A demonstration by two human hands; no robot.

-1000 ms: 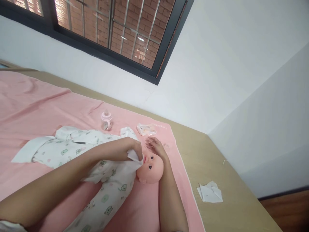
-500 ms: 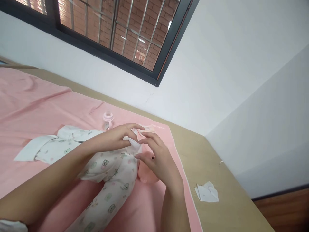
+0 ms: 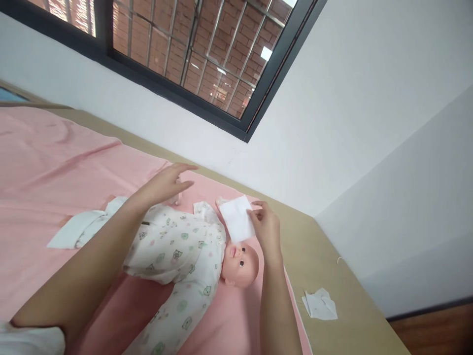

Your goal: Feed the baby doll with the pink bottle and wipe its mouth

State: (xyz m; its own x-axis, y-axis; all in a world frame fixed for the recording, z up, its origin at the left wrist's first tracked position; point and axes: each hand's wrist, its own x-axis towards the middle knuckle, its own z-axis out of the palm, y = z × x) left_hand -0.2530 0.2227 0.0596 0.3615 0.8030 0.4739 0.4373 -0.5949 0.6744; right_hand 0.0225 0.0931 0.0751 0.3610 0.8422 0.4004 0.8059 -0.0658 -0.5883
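Observation:
A baby doll in a white printed outfit lies on its back on a pink sheet, its head to the right. My right hand pinches the edge of a white square tissue just beyond the doll's head, and the tissue hangs flat. Above the doll's body my left hand is open, thumb and fingers apart, with nothing in it. Behind that hand a pink baby bottle is mostly hidden.
A crumpled white tissue lies on the tan surface at the right. White walls stand behind and to the right, with a dark-framed barred window at the back. A small white hook-like piece shows near the right edge.
My hands have drawn apart: the left moved up and left, empty, while the right shifted right with the tissue, now spread flat. The doll's face is uncovered and the bottle is mostly hidden.

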